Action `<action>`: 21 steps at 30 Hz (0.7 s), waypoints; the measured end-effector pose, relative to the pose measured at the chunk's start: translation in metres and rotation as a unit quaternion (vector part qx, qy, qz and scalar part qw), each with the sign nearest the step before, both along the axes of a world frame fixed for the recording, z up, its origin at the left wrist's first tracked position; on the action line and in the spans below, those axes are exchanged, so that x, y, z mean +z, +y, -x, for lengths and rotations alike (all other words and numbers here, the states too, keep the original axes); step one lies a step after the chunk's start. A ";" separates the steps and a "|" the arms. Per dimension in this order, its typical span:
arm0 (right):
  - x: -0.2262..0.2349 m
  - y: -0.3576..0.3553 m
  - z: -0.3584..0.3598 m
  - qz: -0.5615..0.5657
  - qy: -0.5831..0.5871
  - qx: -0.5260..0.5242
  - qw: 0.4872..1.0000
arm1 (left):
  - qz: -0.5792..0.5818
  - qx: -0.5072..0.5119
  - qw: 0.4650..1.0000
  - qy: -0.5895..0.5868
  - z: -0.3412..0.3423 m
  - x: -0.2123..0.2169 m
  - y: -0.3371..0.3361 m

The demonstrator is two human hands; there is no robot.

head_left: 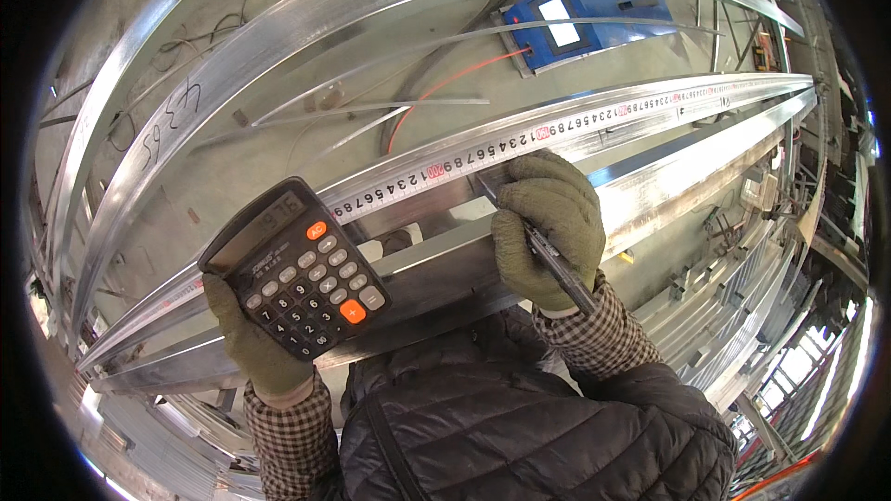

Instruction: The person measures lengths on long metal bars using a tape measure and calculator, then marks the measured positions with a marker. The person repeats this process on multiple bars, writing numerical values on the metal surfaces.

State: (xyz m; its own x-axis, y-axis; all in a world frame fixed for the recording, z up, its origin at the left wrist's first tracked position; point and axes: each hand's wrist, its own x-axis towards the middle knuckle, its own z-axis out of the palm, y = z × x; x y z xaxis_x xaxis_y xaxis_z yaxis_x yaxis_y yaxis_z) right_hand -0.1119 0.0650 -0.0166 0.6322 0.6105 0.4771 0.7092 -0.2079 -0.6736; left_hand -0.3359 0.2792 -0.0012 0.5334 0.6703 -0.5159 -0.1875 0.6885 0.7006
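My left hand (262,339), in a green knit glove, grips a black calculator (302,274) by its left side; orange keys and a lit display face up. The gloved right hand (549,223) is closed round a dark marker pen (557,271), whose tip points at the metal just below the tape. A white tape measure (506,150) with black and red marks lies stretched along a long shiny metal profile (640,111). The calculator covers part of the tape on the left. Short pen marks show on the metal right of my right hand.
Beyond the profile, a blue machine (589,23) with a bright screen stands on the floor, an orange hose (436,83) running from it. A second metal bar (232,56) with handwriting arches across the far side. More metal lengths (715,315) lie stacked at the right.
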 end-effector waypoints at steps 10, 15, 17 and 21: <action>-0.025 -0.028 -0.014 -0.066 0.023 -0.021 0.997 | -0.057 0.049 0.997 -0.012 0.012 -0.005 -0.008; -0.011 -0.011 0.017 -0.088 0.067 0.003 0.994 | -0.045 0.027 0.996 -0.073 0.039 0.008 0.008; 0.001 -0.001 0.031 -0.085 0.047 0.030 0.995 | -0.001 0.034 0.997 -0.071 0.043 0.012 0.008; 0.019 0.020 0.070 -0.085 0.033 0.111 0.990 | 0.066 0.026 0.989 -0.129 0.054 0.022 0.005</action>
